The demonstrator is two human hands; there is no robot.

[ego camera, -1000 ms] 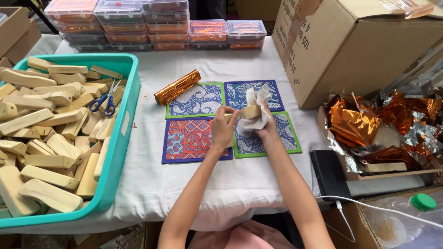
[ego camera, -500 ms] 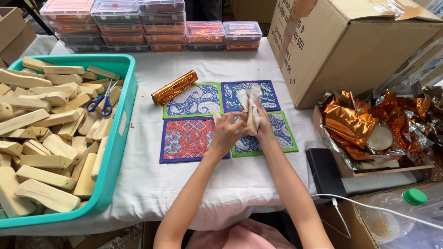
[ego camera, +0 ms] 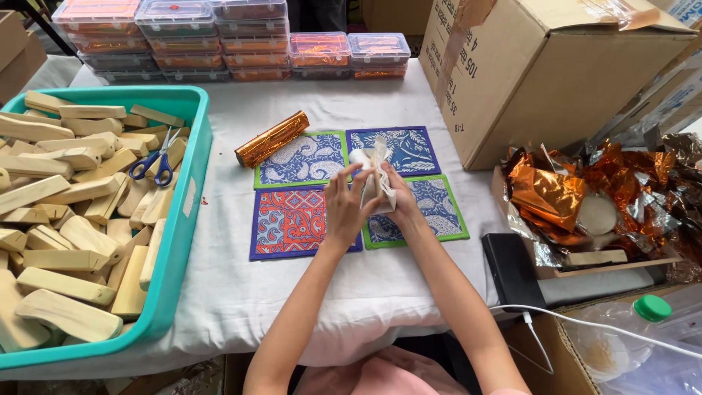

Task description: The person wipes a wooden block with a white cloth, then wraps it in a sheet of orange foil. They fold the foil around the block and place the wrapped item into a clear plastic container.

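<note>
Above the patterned mats on the desk, the left hand and the right hand meet around a pale wooden block that stands nearly upright in a white cloth. Both hands' fingers are closed on the bundle. Wiping well probably means gripping the bare end firmly and drawing the cloth along every face. Farther off lie a foil-wrapped roll and the teal tub of blocks.

White-clothed table: teal bin, four mats, foil roll.
</note>
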